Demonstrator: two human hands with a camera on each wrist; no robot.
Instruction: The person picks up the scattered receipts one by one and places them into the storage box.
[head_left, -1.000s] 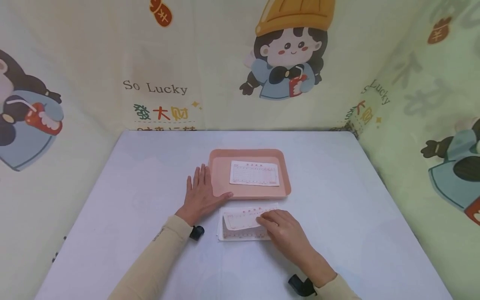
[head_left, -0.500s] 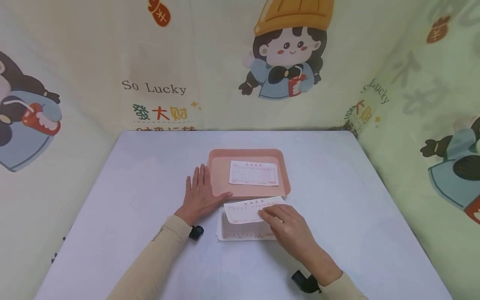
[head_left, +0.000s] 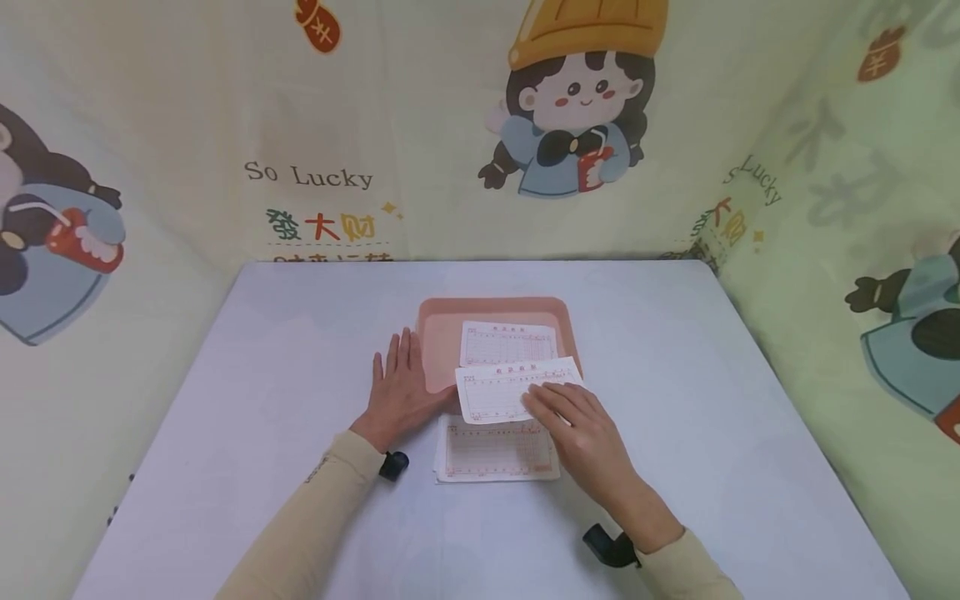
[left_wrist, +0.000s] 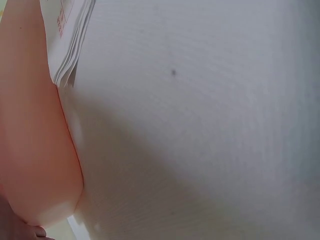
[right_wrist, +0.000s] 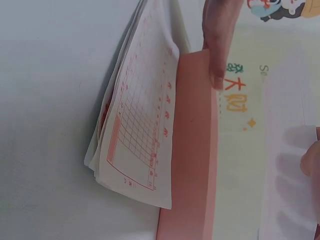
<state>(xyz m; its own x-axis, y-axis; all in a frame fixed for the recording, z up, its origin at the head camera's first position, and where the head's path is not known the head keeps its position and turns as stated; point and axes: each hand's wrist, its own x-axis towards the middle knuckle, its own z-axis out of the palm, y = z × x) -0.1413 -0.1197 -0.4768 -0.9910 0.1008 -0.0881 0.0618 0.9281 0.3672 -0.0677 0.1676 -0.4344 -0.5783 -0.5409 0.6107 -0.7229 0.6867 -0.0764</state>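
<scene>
My right hand [head_left: 585, 442] pinches a white receipt slip [head_left: 489, 400] printed in red, holding it tilted over the near edge of a pink tray [head_left: 442, 305]. In the right wrist view the held slip [right_wrist: 285, 115] shows from its back, with fingertips at its edge. Below it on the table lies a stack of receipt slips [head_left: 498, 454], its loose sheet edges visible in the right wrist view. Another slip [head_left: 508, 343] lies inside the tray. My left hand [head_left: 397, 387] rests with straight fingers along the tray's left side, thumb at the front left corner.
A white-covered table [head_left: 675, 375] carries everything. Cream curtains with cartoon prints [head_left: 581, 125] close off the back and both sides. Black wrist cameras [head_left: 393, 465] sit at both cuffs.
My right hand has lifted the top slip off the stack and carried it away from me to the tray's near edge, uncovering the sheet beneath. The left hand has stayed in place.
</scene>
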